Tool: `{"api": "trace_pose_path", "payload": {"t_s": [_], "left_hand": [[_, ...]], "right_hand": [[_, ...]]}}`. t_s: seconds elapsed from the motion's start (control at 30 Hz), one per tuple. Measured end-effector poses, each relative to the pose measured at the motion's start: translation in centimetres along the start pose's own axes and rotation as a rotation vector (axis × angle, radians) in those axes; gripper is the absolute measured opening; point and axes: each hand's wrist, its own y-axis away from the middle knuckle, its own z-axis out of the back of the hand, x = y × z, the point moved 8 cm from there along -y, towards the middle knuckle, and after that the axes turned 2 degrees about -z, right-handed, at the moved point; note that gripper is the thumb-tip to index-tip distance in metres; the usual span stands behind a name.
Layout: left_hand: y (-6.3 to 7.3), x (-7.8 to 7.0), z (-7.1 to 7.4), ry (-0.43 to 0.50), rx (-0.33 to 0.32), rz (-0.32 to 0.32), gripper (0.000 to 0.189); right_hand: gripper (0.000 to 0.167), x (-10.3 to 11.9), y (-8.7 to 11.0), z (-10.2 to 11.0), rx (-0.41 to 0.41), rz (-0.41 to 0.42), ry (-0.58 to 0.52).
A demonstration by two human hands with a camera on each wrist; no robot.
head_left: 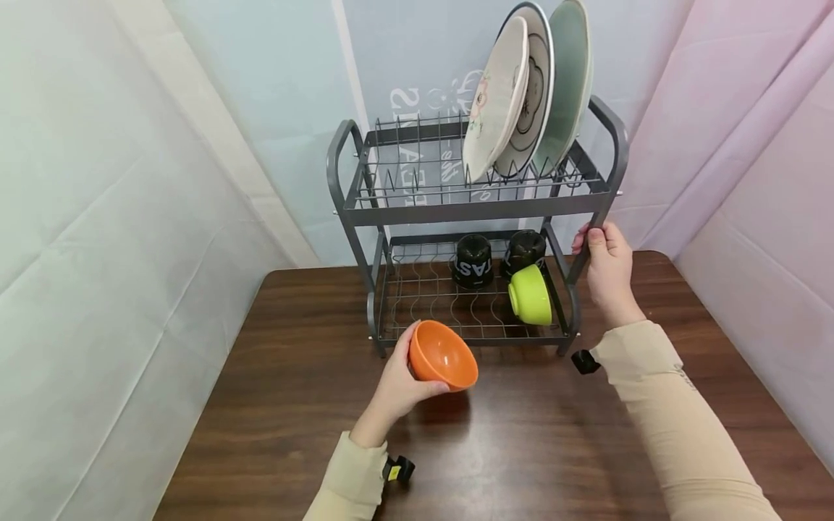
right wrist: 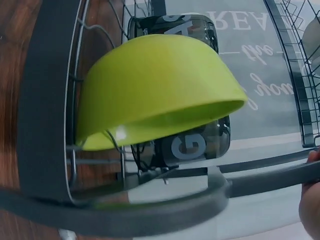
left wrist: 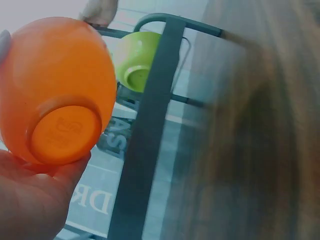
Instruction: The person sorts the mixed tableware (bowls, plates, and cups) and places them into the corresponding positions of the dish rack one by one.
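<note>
My left hand (head_left: 397, 383) grips an orange bowl (head_left: 444, 356) by its side, tilted, in front of the rack's lower tier; the left wrist view shows its round foot. My right hand (head_left: 609, 268) holds the right upright of a dark grey two-tier dish rack (head_left: 478, 211). A lime green bowl (head_left: 531, 295) leans on its side at the right of the lower tier. Behind it stand two dark cups with pale lettering, one black cup (head_left: 473, 260) and another black cup (head_left: 523, 250), both upside down.
On the upper tier, a flowered plate (head_left: 498, 101), a patterned plate (head_left: 537, 94) and a pale green plate (head_left: 570, 79) stand on edge at the right. Beneath the rack is a brown wooden table (head_left: 306, 405). Pale cloth (head_left: 130, 239) hangs round the sides and back.
</note>
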Motion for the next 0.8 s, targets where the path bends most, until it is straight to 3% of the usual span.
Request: {"api": "trace_pose_path", "payload": {"t_s": [0.17, 0.33, 0.57, 0.8], "left_hand": [[-3.0, -0.8, -0.5, 0.045, -0.035, -0.024, 0.105], [-6.3, -1.3, -1.4, 0.026, -0.061, -0.011, 0.103], [-10.5, -2.0, -3.8, -0.159, -0.018, -0.006, 0.108], [-12.6, -2.5, -5.8, -0.345, 0.049, -0.051, 0.107]], "right_hand": [[0.019, -0.6, -0.3, 0.3, -0.006, 0.026, -0.115], [0.018, -0.8, -0.2, -0.1, -0.004, 0.044, -0.128], [0.018, -0.7, -0.1, -0.3, -0.031, 0.079, -0.162], [0.018, -1.0, -0.3, -0.3, -0.055, 0.081, -0.166]]}}
